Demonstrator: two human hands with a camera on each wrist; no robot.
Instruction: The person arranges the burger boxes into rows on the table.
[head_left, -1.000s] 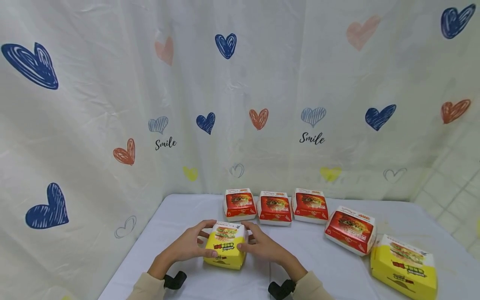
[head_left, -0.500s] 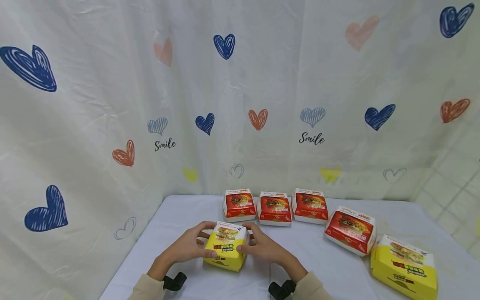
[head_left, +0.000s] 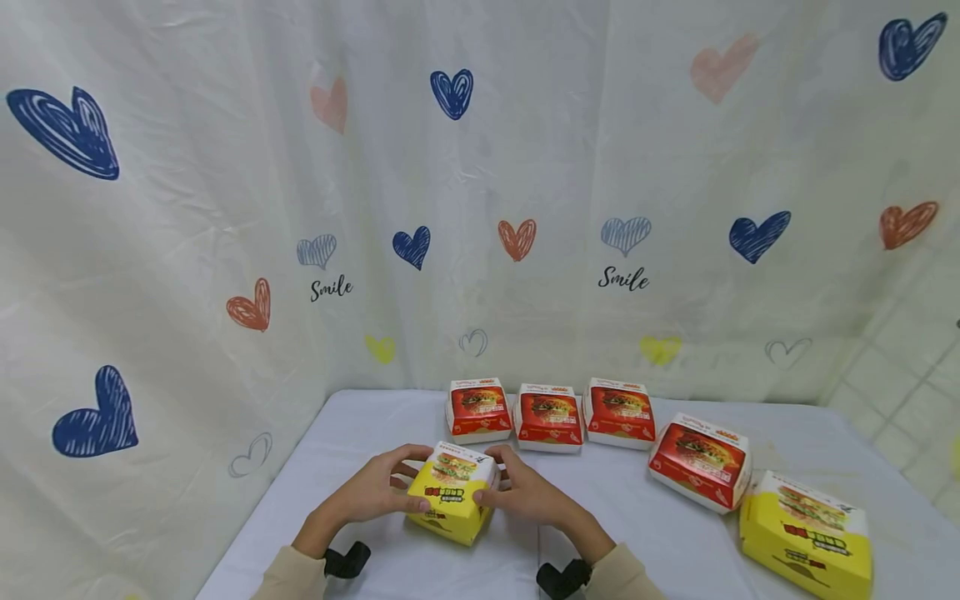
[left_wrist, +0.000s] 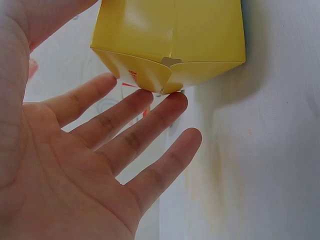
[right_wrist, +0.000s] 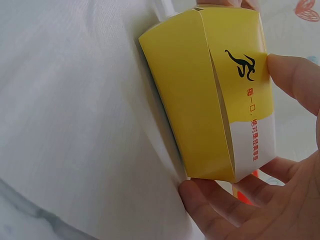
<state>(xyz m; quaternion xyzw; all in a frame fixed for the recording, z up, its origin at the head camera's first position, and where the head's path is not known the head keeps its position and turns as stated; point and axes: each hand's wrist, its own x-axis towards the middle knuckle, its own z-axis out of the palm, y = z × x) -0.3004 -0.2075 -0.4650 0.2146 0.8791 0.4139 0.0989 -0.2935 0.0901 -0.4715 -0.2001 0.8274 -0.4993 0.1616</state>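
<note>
nearest, the left hand [head_left: 371,489] and right hand [head_left: 525,492] share 1 yellow burger carton [head_left: 452,493], gripping it from its 9 and 3 o'clock sides. each is spread about the carton's width, thumb at the front and fingers behind; the left little finger stands clear. the carton's front turns toward 7 o'clock; whether its base fully rests on the white tablecloth [head_left: 622,542] i cannot tell. this looks like the positioning step, with the carton being steadied or turned. a next move would call for even, light pressure from both hands, since thin card could buckle.

from the held carton, a second yellow burger carton [head_left: 806,537] sits toward 4 o'clock, with 1 red burger carton [head_left: 701,461] just beside it toward 3. farther back, 3 more red burger cartons [head_left: 549,418] stand between 12 and 2 o'clock, before a heart-print curtain [head_left: 555,167].
</note>
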